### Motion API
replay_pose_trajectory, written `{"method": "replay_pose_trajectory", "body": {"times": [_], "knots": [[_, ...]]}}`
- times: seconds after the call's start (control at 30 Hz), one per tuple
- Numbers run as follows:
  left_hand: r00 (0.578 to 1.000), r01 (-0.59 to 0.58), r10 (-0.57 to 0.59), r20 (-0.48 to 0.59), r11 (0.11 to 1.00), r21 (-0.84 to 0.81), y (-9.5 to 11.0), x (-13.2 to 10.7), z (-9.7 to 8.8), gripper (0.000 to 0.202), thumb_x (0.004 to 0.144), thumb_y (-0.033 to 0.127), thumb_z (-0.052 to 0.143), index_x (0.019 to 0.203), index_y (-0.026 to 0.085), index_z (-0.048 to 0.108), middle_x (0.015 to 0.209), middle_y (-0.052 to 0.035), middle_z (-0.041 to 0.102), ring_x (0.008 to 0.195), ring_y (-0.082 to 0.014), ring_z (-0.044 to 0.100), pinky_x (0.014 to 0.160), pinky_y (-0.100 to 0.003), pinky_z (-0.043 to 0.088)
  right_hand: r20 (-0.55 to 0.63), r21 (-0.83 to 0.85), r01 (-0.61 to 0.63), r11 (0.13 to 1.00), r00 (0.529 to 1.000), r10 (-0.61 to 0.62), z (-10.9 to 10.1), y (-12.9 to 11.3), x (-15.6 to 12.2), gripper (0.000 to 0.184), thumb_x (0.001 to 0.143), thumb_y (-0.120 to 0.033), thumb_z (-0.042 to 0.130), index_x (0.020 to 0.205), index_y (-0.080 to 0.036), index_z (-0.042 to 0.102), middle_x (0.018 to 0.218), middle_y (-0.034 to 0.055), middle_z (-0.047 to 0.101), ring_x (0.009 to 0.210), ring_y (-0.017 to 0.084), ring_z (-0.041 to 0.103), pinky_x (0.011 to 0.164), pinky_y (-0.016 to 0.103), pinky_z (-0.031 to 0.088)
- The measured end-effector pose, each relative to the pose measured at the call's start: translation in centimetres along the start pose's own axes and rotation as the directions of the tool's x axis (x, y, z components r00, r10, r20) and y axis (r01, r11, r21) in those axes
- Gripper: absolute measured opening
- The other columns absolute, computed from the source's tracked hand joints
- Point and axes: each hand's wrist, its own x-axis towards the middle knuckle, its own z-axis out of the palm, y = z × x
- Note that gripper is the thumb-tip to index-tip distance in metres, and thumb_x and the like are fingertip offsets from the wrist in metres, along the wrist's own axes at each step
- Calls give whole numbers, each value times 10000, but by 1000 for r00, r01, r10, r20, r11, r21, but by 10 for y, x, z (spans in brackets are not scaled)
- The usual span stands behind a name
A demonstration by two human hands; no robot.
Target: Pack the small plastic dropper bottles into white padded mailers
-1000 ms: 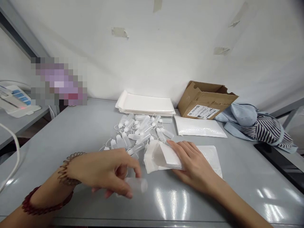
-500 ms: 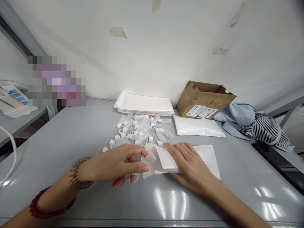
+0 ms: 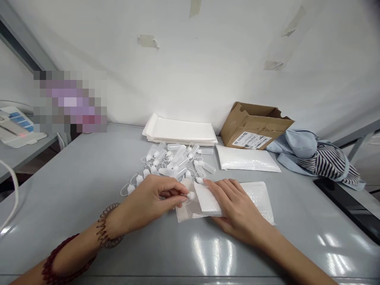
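My left hand (image 3: 154,198) pinches a small clear plastic bottle (image 3: 190,196) and holds it at the open mouth of a white padded envelope (image 3: 255,196) that lies on the grey table (image 3: 89,166). My right hand (image 3: 234,206) lies over the envelope's near end, fingers curled on its upper flap, holding the mouth apart. A heap of several more small clear bottles with white caps (image 3: 175,162) lies just behind both hands.
A stack of white padded envelopes (image 3: 181,130) sits at the back, a single one (image 3: 246,158) to its right. A tilted cardboard box (image 3: 255,124) and striped and blue cloth (image 3: 320,158) lie at the back right. A dark slab (image 3: 347,206) lies at the right edge.
My left hand has carried the small bottle up and to the right, from above the table's near part to the envelope's mouth. My right hand has stayed on the envelope.
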Motion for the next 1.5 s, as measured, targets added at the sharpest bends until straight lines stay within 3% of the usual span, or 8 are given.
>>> {"method": "replay_pose_trajectory", "body": {"times": [0.27,0.47,0.63,0.8,0.93,1.07,1.3,1.5], "knots": [[970,-241,237,55,968,77,4,-3,15,222,877,141,482,804,185,687,853,-5,686,799,-147,600,767,-250,467,-14,-11,39,999,999,-39,3,-6,1,530,780,-129,460,1293,-35,370,970,158,581,867,278,514,743,434,417],[921,-377,345,183,909,181,3,-5,29,275,805,3,371,615,166,483,669,8,544,633,-126,462,635,-233,406,-13,-20,72,997,997,-72,4,-12,-1,540,776,-148,461,1287,5,375,988,178,579,887,292,509,771,459,404],[855,-478,405,323,858,188,1,-5,33,245,760,-10,387,737,174,546,817,-30,609,801,-162,540,765,-249,449,13,-39,110,993,994,-110,5,-13,-3,567,743,-142,478,1283,3,385,1013,178,584,908,305,508,814,485,385],[866,-491,448,222,847,205,-5,-4,12,234,893,113,432,998,175,632,988,-45,658,896,-147,592,830,-234,449,-50,-74,6,997,999,-10,0,4,-1,517,779,-143,468,1276,-26,389,970,162,583,871,281,514,783,444,404],[971,-233,240,14,923,307,-7,-8,-15,195,853,283,564,998,200,666,651,28,630,552,-101,550,563,-194,431,-135,-115,-67,991,990,51,-7,20,-1,519,793,-164,483,1288,-66,364,1015,162,583,893,283,515,786,430,408],[996,12,-54,66,853,521,-7,-11,-28,228,782,394,621,862,192,690,461,67,437,440,-108,437,466,-210,319,-159,-121,-90,988,985,71,-10,23,-3,516,799,-177,488,1290,-88,354,1026,156,584,894,279,519,770,415,411],[973,4,-174,149,663,749,-10,-12,-13,167,754,223,547,798,181,702,653,-46,611,677,-224,579,577,-274,366,-120,-116,-65,991,991,51,-5,18,-2,520,797,-169,496,1290,-68,360,992,151,582,885,275,518,789,419,408],[970,-65,-74,231,839,541,-2,-18,-14,53,649,225,593,655,186,559,582,41,539,618,-139,526,595,-222,384,-84,-104,-51,993,996,42,-4,14,-1,507,790,-154,491,1275,-68,372,958,138,572,852,263,503,770,415,413]]}}
